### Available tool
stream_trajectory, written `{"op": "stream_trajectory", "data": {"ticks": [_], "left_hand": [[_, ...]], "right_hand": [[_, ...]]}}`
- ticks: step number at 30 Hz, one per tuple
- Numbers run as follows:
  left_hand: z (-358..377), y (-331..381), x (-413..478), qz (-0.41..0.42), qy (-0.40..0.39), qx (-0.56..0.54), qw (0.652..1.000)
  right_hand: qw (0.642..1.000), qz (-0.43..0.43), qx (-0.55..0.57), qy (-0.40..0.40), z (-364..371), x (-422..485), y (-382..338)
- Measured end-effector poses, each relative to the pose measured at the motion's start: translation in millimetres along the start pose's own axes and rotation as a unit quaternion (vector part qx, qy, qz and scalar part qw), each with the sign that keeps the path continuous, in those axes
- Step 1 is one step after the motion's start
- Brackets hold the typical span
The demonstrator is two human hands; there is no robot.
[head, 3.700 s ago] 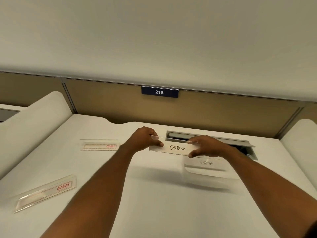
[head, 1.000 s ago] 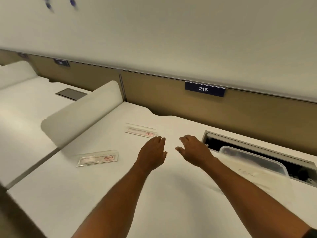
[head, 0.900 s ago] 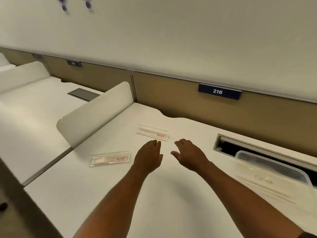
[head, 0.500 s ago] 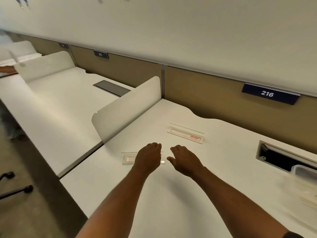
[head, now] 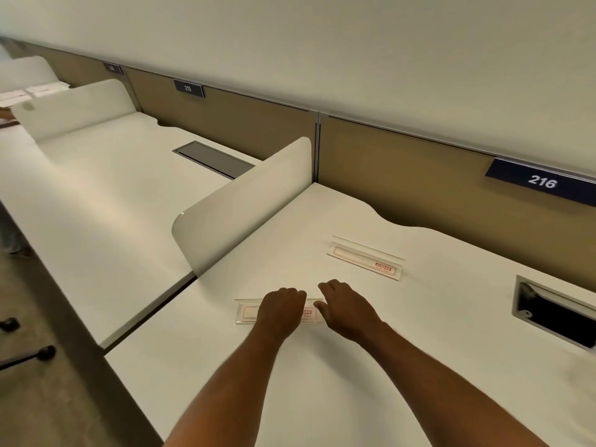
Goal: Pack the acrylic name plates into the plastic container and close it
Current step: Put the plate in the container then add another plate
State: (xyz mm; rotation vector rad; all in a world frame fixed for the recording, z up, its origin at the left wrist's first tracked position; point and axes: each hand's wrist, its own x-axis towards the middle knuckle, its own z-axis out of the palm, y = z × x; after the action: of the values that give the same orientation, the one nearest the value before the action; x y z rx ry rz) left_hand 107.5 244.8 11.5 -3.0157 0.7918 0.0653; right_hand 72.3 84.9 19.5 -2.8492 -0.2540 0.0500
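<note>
**Change:** the hands, which a few seconds ago held a lettered plate over the plastic container, have travelled to the left of the cable hatch [head: 554, 314]. The container is now out of view. Judged: that plate is packed and the next pickup is starting, with two plates left on the desk [head: 322, 398].

**Near name plate** [head: 248, 312]: flat, well left of the hatch.

**Far name plate** [head: 366, 259]: flat, nearer the hatch and further back.

**Left hand** [head: 282, 309]: knuckles up, fingers bent down over the near plate's middle. Whether it grips yet cannot be told.

**Right hand** [head: 350, 312]: loosely spread, thumb at that plate's hatch-side end, holding nothing.
</note>
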Motion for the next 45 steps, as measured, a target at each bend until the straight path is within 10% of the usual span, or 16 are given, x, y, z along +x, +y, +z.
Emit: {"op": "stream_trajectory", "data": {"ticks": [8,13,18,24,29,35,41,45], "left_hand": [[0,-3,21,0.023,-0.003,0.022,0.999],[-18,-1,44,-0.055,0.079,-0.187,0.978],[-55,20,62,-0.129,0.107,-0.542,0.823],[-81,58,64,-0.157,0.051,-0.799,0.579],[-85,97,64,-0.150,0.023,-0.840,0.521],[-105,138,68,-0.144,0.011,-0.874,0.464],[-125,184,74,-0.045,-0.027,-0.789,0.613],[-126,220,67,-0.036,-0.052,-0.763,0.643]], "right_hand": [[0.998,0.048,0.035,0.003,4,7,27],[0.973,0.136,0.166,0.088,-8,1,57],[0.925,0.187,0.325,0.055,-24,-17,86],[0.783,0.156,0.595,-0.090,-54,-43,92],[0.697,0.122,0.699,-0.102,-79,-68,105],[0.738,0.146,0.656,-0.061,-110,-108,139],[0.754,0.194,0.627,-0.020,-132,-164,194],[0.760,0.212,0.614,0.027,-147,-199,227]]}}
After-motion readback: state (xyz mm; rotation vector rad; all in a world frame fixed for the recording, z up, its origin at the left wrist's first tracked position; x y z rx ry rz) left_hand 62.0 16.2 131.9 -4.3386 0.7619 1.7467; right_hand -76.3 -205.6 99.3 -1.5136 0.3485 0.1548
